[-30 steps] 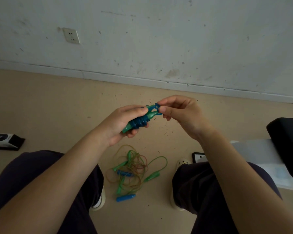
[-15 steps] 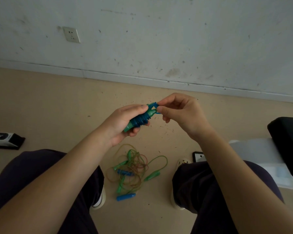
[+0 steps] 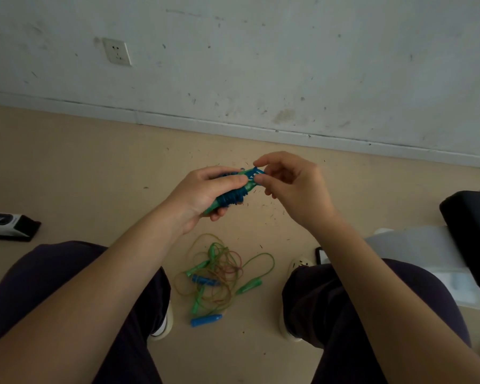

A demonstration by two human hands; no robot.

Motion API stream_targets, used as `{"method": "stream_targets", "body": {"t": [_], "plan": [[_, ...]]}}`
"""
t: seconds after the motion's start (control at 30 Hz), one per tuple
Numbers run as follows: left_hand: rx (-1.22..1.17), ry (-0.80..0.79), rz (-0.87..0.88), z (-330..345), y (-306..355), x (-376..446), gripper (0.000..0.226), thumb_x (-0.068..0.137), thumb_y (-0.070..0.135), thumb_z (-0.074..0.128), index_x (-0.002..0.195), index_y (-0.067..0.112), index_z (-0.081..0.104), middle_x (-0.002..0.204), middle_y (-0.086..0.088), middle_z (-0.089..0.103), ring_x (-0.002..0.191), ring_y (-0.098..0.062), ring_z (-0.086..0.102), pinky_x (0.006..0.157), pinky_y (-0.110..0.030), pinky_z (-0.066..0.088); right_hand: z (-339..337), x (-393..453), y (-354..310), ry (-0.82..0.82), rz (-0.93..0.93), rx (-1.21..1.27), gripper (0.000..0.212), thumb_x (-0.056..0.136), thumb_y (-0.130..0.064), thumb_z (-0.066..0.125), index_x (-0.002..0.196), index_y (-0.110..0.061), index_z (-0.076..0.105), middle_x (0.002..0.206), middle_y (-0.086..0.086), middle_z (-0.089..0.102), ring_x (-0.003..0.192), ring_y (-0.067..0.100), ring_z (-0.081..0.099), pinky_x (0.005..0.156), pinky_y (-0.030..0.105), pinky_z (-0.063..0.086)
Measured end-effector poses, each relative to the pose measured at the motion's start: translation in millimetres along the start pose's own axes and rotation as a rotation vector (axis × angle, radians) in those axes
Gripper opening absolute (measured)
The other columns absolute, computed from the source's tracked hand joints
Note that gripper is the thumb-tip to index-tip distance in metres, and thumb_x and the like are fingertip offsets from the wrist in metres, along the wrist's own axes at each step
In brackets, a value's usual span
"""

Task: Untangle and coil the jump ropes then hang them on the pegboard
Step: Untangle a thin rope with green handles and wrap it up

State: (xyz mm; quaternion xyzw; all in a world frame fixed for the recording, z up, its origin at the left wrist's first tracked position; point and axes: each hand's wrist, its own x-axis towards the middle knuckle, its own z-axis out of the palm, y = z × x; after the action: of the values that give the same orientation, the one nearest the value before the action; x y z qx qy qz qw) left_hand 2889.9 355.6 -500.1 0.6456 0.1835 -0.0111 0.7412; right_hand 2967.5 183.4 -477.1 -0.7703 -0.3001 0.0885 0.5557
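My left hand (image 3: 203,194) grips a green jump rope handle wrapped tight with blue cord (image 3: 231,197), held in the air over the floor. Right beside it, my right hand (image 3: 291,187) pinches the loose blue end of that cord (image 3: 255,173) at the handle's top between thumb and forefinger. Below, between my knees, a tangle of jump ropes (image 3: 218,273) lies on the tan floor, with green and orange cords, several green handles and a blue handle (image 3: 205,320). No pegboard is in view.
A white wall with a socket (image 3: 117,52) runs across the back. A black-and-white box (image 3: 9,223) lies on the floor at left. At right are a black seat (image 3: 471,231), a pale plastic tray (image 3: 416,245) and a phone (image 3: 320,254).
My hands and the wrapped handle have stayed in about the same place. My right fingers have shifted on the blue cord end at the handle's top, with the forefinger now raised above it.
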Motion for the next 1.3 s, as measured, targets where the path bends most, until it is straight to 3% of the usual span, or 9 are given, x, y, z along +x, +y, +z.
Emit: {"method": "stream_targets", "body": {"t": [0.13, 0.27, 0.43, 0.57, 0.67, 0.83, 1.0, 1.13, 1.3], "plan": [[-0.019, -0.056, -0.070, -5.2, 3.5, 0.4, 0.027, 0.085, 0.032, 0.076, 0.109, 0.019, 0.074, 0.073, -0.011, 0.071, 0.044, -0.014, 0.048, 0.039, -0.021, 0.034, 1.8, -0.4, -1.0, -0.020, -0.013, -0.037, 0.027, 0.085, -0.003, 0.072, 0.096, -0.027, 0.067, 0.081, 0.008, 0.065, 0.064, 0.017, 0.060, 0.063, 0.035, 0.052], [0.016, -0.147, -0.099, -8.1, 5.9, -2.0, 0.042, 0.072, 0.042, 0.078, 0.108, 0.019, 0.075, 0.077, -0.011, 0.071, 0.045, -0.014, 0.047, 0.039, -0.020, 0.034, 1.2, -0.8, -4.2, -0.047, -0.026, -0.090, 0.024, 0.084, -0.005, 0.074, 0.091, -0.025, 0.064, 0.096, 0.006, 0.060, 0.059, 0.018, 0.062, 0.056, 0.031, 0.052], [0.052, -0.179, -0.102, -9.6, 5.6, -3.1, 0.055, 0.066, 0.045, 0.078, 0.112, 0.015, 0.073, 0.078, -0.011, 0.071, 0.046, -0.015, 0.046, 0.040, -0.020, 0.033, -0.5, -1.7, -4.1, -0.066, -0.023, -0.130, 0.024, 0.085, -0.007, 0.072, 0.087, -0.027, 0.059, 0.082, 0.005, 0.064, 0.062, 0.019, 0.063, 0.060, 0.034, 0.054], [0.070, -0.145, -0.095, -7.7, 3.4, -1.5, 0.051, 0.067, 0.041, 0.081, 0.111, 0.016, 0.073, 0.074, -0.011, 0.071, 0.043, -0.015, 0.047, 0.039, -0.020, 0.032, 1.3, -1.5, -1.0, -0.053, -0.058, -0.202, 0.022, 0.085, -0.011, 0.073, 0.086, -0.027, 0.058, 0.083, 0.003, 0.063, 0.065, 0.019, 0.063, 0.061, 0.033, 0.054], [0.110, -0.118, -0.081, -7.5, 0.8, 0.4, 0.035, 0.077, 0.033, 0.082, 0.108, 0.020, 0.075, 0.073, -0.010, 0.072, 0.044, -0.016, 0.047, 0.039, -0.020, 0.032, 0.0, -2.4, 1.4, -0.090, -0.014, -0.143, 0.021, 0.086, -0.011, 0.073, 0.090, -0.026, 0.059, 0.078, -0.002, 0.063, 0.063, 0.016, 0.065, 0.061, 0.032, 0.056], [0.188, -0.085, -0.055, -6.4, -0.8, -0.2, 0.035, 0.067, 0.040, 0.086, 0.099, 0.028, 0.078, 0.077, -0.013, 0.072, 0.063, -0.028, 0.053, 0.041, -0.023, 0.035, -3.4, -2.2, 4.3, -0.190, -0.055, -0.147, 0.024, 0.089, -0.005, 0.069, 0.109, -0.018, 0.069, 0.083, 0.001, 0.061, 0.063, 0.018, 0.066, 0.062, 0.031, 0.057], [0.255, -0.116, -0.028, -10.4, 1.3, -0.3, 0.031, 0.067, 0.045, 0.086, 0.095, 0.032, 0.079, 0.078, -0.012, 0.071, 0.067, -0.028, 0.056, 0.043, -0.025, 0.037, -5.2, -1.7, 4.9, -0.251, 0.011, -0.085, 0.016, 0.090, -0.003, 0.067, 0.096, -0.019, 0.068, 0.079, 0.002, 0.065, 0.065, 0.015, 0.069, 0.064, 0.029, 0.059], [0.366, -0.076, 0.000, -12.8, -0.5, 0.4, 0.028, 0.075, 0.042, 0.085, 0.100, 0.033, 0.078, 0.076, -0.006, 0.071, 0.052, -0.016, 0.055, 0.041, -0.024, 0.039, -5.4, -1.3, 8.4, -0.311, 0.129, -0.048, 0.011, 0.090, -0.009, 0.069, 0.090, -0.020, 0.067, 0.080, 0.001, 0.071, 0.075, 0.018, 0.073, 0.075, 0.037, 0.061], [0.467, -0.046, 0.001, -12.4, -4.9, 1.2, 0.035, 0.074, 0.043, 0.086, 0.106, 0.034, 0.075, 0.073, -0.001, 0.071, 0.049, -0.014, 0.055, 0.042, -0.026, 0.041, -4.6, -1.5, 10.7, -0.324, 0.181, -0.128, 0.017, 0.087, -0.008, 0.071, 0.082, -0.024, 0.066, 0.077, -0.008, 0.072, 0.073, 0.007, 0.072, 0.070, 0.022, 0.058]]}}
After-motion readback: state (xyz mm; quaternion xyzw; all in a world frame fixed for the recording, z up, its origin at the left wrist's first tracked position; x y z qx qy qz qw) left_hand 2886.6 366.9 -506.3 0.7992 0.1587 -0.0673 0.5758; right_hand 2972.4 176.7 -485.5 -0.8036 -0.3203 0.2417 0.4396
